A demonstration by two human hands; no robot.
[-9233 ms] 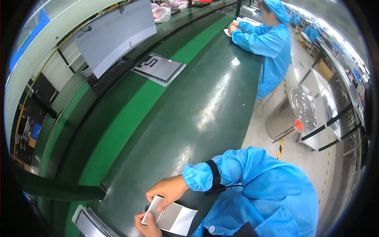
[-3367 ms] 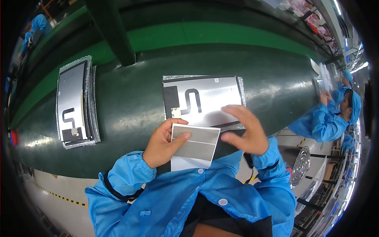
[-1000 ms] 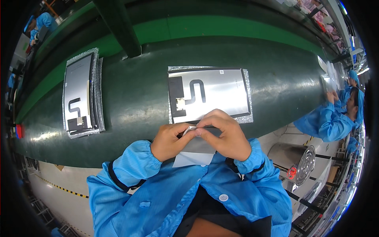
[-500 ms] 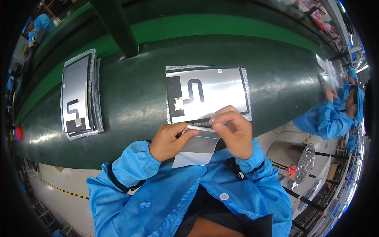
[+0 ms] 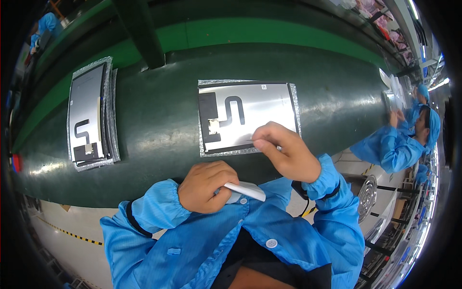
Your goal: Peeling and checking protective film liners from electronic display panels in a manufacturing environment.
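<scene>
My left hand [image 5: 208, 187] is closed around a pad of thin white, partly see-through sheets [image 5: 250, 190], held low before my jacket at the bench's near edge. Above the near side of a flat silver display panel [image 5: 262, 108], my right hand [image 5: 286, 150] pinches thumb and forefinger together. A thin sliver shows at those fingertips, too small to name. The panel has a black border, a black hooked strip and a black patch at its left. Beneath it lies bubble wrap [image 5: 297, 113]. Whether my right fingertips touch the panel, I cannot tell.
Similar panels [image 5: 89, 106] on bubble wrap form a stack at the left of the green bench [image 5: 159, 111]. A green post [image 5: 139, 33] rises from its far side. At right, a person in blue [image 5: 402, 139] works near clear sheets; a round metal stool [image 5: 366, 197] stands below.
My right hand has left the sheet pad and moved up over the panel, pinching. My left hand has lowered the pad and tilted it, so that its white edge shows.
</scene>
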